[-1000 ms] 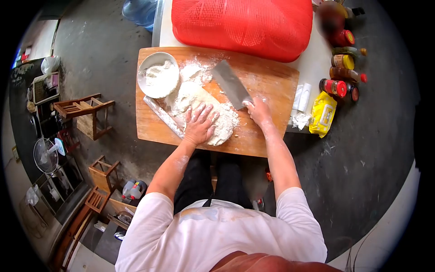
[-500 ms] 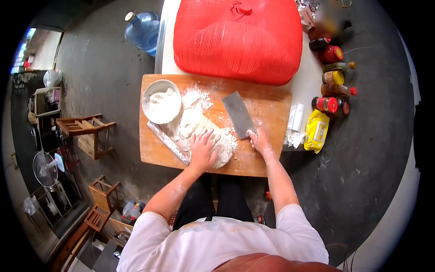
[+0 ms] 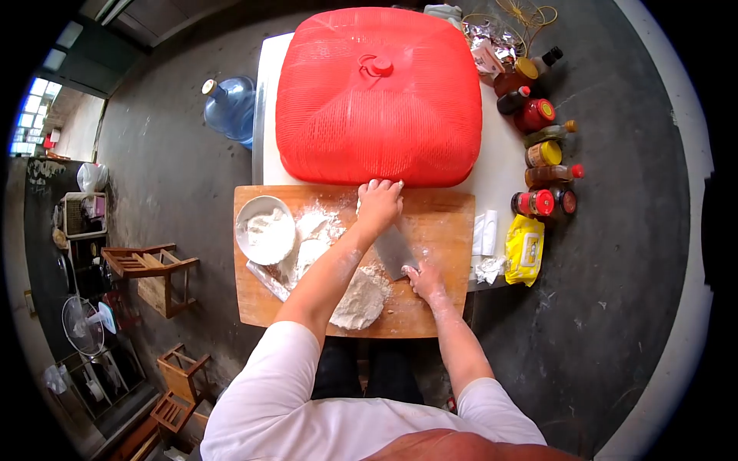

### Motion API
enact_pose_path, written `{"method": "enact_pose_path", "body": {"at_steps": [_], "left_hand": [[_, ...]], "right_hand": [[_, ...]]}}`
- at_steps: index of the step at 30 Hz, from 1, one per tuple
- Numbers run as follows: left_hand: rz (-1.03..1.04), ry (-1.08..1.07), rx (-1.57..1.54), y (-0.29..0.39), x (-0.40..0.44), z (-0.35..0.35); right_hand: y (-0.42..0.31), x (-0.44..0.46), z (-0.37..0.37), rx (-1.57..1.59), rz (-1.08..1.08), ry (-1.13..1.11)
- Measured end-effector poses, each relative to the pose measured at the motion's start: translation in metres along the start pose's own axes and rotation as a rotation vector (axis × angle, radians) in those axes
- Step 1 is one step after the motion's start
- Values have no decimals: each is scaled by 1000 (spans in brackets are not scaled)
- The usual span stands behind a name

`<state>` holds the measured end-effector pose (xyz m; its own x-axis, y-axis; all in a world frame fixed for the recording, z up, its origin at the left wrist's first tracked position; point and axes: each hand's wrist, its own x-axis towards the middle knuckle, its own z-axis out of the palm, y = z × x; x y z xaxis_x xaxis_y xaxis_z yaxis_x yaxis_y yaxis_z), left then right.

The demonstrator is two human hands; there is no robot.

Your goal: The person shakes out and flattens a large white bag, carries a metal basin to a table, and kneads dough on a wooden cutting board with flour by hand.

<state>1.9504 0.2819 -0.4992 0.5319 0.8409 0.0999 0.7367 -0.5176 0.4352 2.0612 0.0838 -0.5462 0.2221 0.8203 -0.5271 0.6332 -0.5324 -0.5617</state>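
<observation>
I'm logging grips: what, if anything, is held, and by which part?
The right hand holds the grey blade by its near end; whether the left hand grips anything cannot be told.

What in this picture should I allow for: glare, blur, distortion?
Head view: wide-lens distortion bows the outer scene, with black corners; head view, far left: the window is nearly blown out; head view, centre: the metal blade looks dull grey without harsh glare, and the left hand and right hand look reasonably sharp.

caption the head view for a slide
Over a floured brown wooden board, the right hand holds a grey rectangular metal blade, the left hand near a red plastic cover.
</observation>
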Motion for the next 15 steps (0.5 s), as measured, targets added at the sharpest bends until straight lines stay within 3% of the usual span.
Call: {"method": "enact_pose_path", "body": {"at_steps": [4, 15], "left_hand": [[-79, -76, 44, 10, 10, 3], [-116, -132, 34, 15, 26, 8]], "right_hand": [[-10, -3, -10, 80, 165, -122], [-2, 0, -5, 146, 143, -130]]}}
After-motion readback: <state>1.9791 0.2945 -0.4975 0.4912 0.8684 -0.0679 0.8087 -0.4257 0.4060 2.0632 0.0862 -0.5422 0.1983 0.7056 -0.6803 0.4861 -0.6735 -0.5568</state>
